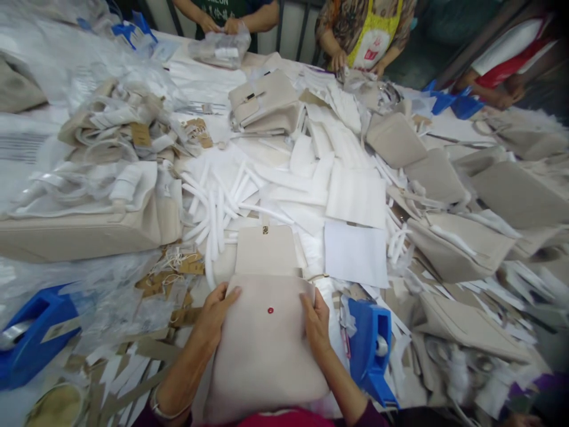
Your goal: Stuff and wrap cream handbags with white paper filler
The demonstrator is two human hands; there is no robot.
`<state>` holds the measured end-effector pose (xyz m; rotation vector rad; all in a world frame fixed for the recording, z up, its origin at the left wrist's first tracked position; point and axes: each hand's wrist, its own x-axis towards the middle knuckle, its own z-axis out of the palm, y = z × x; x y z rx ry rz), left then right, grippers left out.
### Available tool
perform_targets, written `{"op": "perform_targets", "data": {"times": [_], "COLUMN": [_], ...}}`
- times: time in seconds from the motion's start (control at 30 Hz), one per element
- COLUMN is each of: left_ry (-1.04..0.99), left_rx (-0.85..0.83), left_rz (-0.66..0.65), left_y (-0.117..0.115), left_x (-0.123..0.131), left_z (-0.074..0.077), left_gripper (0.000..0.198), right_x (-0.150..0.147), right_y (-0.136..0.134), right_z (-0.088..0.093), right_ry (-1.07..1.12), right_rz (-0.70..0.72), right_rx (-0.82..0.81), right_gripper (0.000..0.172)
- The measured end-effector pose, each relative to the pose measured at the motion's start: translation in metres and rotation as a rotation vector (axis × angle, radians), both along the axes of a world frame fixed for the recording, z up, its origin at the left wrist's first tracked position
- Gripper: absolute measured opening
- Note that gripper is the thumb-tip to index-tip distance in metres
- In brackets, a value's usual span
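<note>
A beige handbag [270,350] lies close to my body with its flap [265,252] folded up and away. A metal clasp [265,230] sits near the flap's far edge, and a red round piece [271,310] shows on the bag's front. My left hand [217,311] grips the upper left edge of the bag, thumb on top. At the upper right edge, my right hand [316,314] holds it the same way. The fingers under the bag are hidden on both sides.
Blue tape dispensers [371,344] stand right and left [38,332] of me. White foam sticks [217,207] and white sheets [355,252] cover the middle. More beige bags [462,243] pile up on the right. Co-workers' hands [222,25] work across the table.
</note>
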<state>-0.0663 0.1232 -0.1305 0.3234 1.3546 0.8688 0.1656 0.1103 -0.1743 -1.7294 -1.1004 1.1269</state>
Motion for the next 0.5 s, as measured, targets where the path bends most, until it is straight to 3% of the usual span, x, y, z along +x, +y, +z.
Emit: {"op": "perform_targets", "data": {"times": [0.23, 0.37, 0.5], "left_ry": [0.847, 0.943, 0.922], "left_rx": [0.233, 0.221, 0.220], "left_rz": [-0.093, -0.128, -0.092], "left_y": [-0.006, -0.008, -0.010], "left_x": [0.001, 0.002, 0.003], "left_z": [-0.040, -0.053, -0.067], "left_gripper": [0.023, 0.020, 0.022], "right_x": [0.006, 0.008, 0.009], "right_y": [0.001, 0.010, 0.025], "right_z": [-0.017, -0.025, -0.028], "right_ry": [-0.387, -0.467, -0.484], "right_rz": [0.173, 0.240, 0.352], "right_rx": [0.138, 0.211, 0.195], "right_gripper": [0.033, 0.047, 0.046]}}
